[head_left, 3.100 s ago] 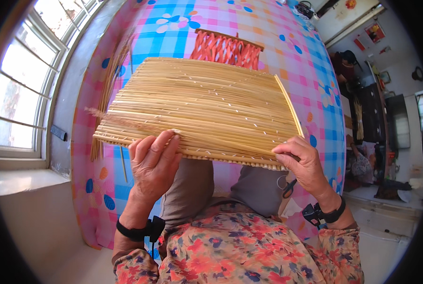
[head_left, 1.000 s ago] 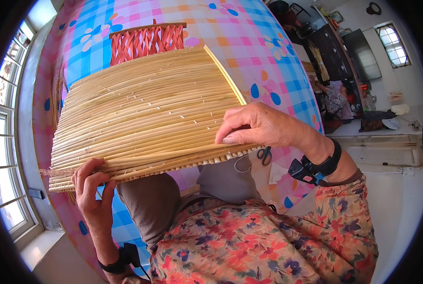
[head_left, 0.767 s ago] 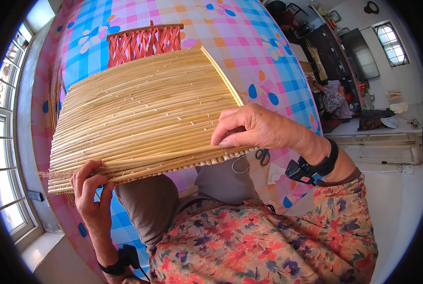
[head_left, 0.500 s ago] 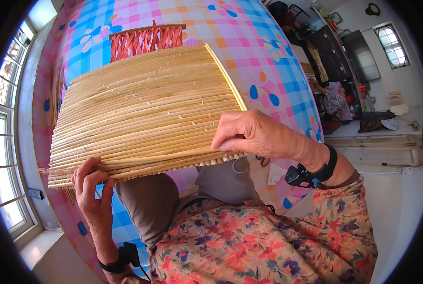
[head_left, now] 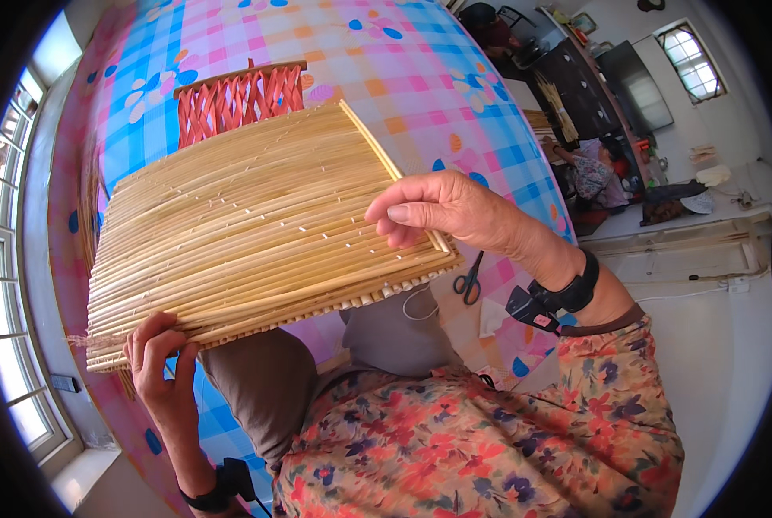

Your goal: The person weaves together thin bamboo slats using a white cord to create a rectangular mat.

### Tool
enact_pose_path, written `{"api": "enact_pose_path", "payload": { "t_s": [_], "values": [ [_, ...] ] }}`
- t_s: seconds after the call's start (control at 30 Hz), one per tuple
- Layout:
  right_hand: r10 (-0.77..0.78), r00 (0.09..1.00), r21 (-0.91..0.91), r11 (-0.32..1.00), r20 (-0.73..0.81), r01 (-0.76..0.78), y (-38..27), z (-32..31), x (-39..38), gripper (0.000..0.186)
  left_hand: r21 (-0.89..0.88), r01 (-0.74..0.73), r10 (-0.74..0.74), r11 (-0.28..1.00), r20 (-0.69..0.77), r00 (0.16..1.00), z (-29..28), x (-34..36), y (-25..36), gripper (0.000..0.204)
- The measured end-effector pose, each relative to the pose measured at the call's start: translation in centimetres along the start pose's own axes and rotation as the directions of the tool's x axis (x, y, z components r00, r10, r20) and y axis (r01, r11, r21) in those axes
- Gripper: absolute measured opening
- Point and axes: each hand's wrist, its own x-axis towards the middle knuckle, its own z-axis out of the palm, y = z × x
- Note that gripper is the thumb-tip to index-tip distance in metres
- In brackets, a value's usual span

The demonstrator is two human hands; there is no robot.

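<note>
A flat mat of pale yellow reeds (head_left: 248,233) is held up over my lap, tilted down to the left. My left hand (head_left: 157,367) pinches its lower left corner, thumb on top, where loose fibre ends stick out. My right hand (head_left: 446,211) rests on the mat's right edge, fingers curled over the reeds. Both wrists wear black bands. Behind the mat's top edge stands a small red-orange woven piece (head_left: 239,99).
A checked cloth in pink, blue and orange (head_left: 420,78) covers the floor ahead. Black scissors (head_left: 468,281) lie on it by my right wrist. Windows (head_left: 6,259) line the left. Another person (head_left: 589,168) sits far right near dark furniture.
The mat has turned since 3.1 s ago, its left end dropping lower. In the last second my right hand slid along the right edge toward the corner; my left hand kept its grip.
</note>
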Motion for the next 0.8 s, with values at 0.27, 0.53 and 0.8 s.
{"api": "enact_pose_path", "payload": {
  "t_s": [0.27, 0.53, 0.8],
  "values": [
    [-0.045, 0.998, 0.055, 0.997, -0.054, 0.048, 0.3, 0.1, -0.1, 0.025, 0.017, -0.032, 0.031, 0.999, 0.027, 0.999, -0.1, 0.0, -0.3, 0.016],
    [-0.059, 0.996, -0.105, 0.993, -0.070, 0.052, -0.4, 0.5, -0.9, 0.024, -0.025, 0.032, -0.032, 0.999, 0.000, 0.999, 0.2, 0.0, 0.0, 0.018],
    [-0.170, 0.962, -0.134, 0.980, -0.211, 0.144, 0.9, -0.3, -3.0, 0.014, -0.034, 0.056, -0.056, 0.998, -0.020, 0.998, 0.2, -0.2, -0.1, 0.016]
  ]
}}
